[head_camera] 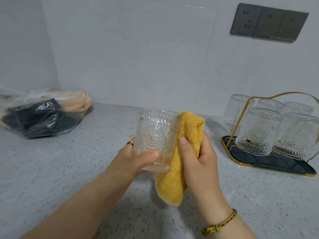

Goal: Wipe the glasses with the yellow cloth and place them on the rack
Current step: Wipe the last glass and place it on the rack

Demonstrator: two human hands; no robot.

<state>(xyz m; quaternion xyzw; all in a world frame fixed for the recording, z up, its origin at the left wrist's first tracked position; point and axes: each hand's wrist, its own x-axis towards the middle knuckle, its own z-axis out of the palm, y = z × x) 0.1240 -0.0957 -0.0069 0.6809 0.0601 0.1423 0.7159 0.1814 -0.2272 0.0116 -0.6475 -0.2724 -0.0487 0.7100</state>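
Head view: left fingers [148, 156] grip empty glass [156, 135], right fingers [184, 144] clutch yellow cloth [174, 178].

A single head-worn wide-angle camera looks forward and down from close above the speckled counter [51, 169], facing the tiled wall [138, 49]. Both forearms reach in from the bottom edge; the rack [269, 163] sits at the right edge, a plastic bag [39, 118] far left

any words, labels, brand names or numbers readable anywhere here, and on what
None: no readable text anywhere.
The glass in the left hand bears only embossed patterns.
The yellow cloth, wall sockets and plastic bag show no print.
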